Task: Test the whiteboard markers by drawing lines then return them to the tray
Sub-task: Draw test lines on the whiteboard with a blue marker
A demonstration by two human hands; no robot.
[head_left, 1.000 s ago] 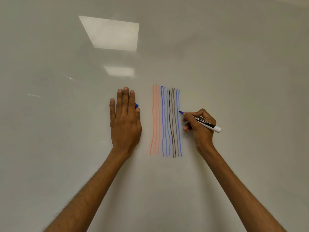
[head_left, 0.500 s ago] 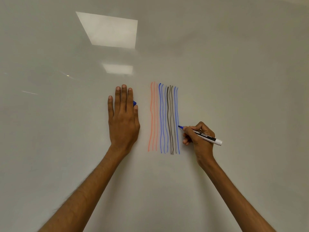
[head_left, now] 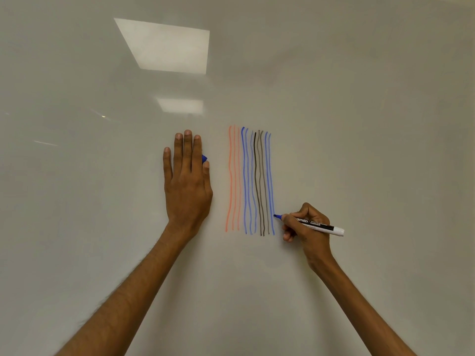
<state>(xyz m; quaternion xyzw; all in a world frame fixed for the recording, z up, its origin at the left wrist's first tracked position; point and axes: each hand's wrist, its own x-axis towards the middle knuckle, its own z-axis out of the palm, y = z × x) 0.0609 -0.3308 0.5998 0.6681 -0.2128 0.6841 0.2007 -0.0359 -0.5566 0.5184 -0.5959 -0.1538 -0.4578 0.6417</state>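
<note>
- Currently our right hand (head_left: pixel 308 227) pinches the blue marker (head_left: pixel 312 223), tip on the whiteboard (head_left: pixel 359 124) near the stroke's bottom.
- Left hand (head_left: pixel 187 181) lies flat, likely bracing, blue cap (head_left: pixel 204 158) tucked underneath.
- Tray not visible.

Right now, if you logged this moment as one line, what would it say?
right hand: gripping blue marker, tip on whiteboard beside rightmost blue line | left hand: flat on board, blue cap under fingers

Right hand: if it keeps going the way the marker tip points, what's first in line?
The right hand aims the marker leftward; its tip sits at the rightmost blue line, so the grey and black lines come next. Left hand lies higher, likely missed.
</note>
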